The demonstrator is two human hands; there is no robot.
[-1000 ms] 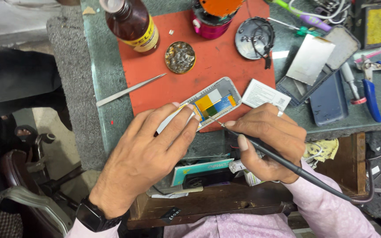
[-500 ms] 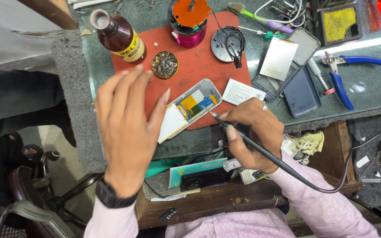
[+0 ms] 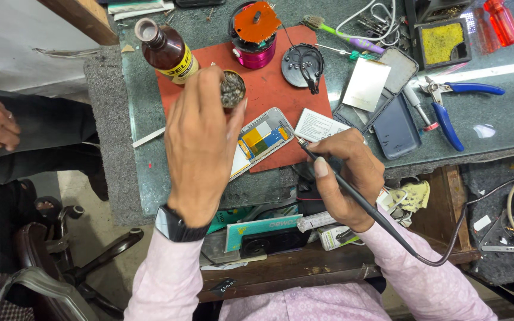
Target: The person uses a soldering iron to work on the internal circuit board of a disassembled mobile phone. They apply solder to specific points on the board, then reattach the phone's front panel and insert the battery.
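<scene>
Now the grey stone worktop (image 3: 495,119) carries a red rubber mat (image 3: 281,89) with an opened phone with a yellow and blue inner panel (image 3: 260,139) lying at its near edge. Having left that phone, the left hand (image 3: 200,142) has moved up to a small round tin of grey solder paste (image 3: 232,89), fingers curled about it. Meanwhile the right hand (image 3: 346,175) stays clamped on a thin black corded soldering iron (image 3: 352,196), tip beside the phone.

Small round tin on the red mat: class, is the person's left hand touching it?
Touching. The head view shows the left hand with its fingertips closed over the small round tin.
</scene>
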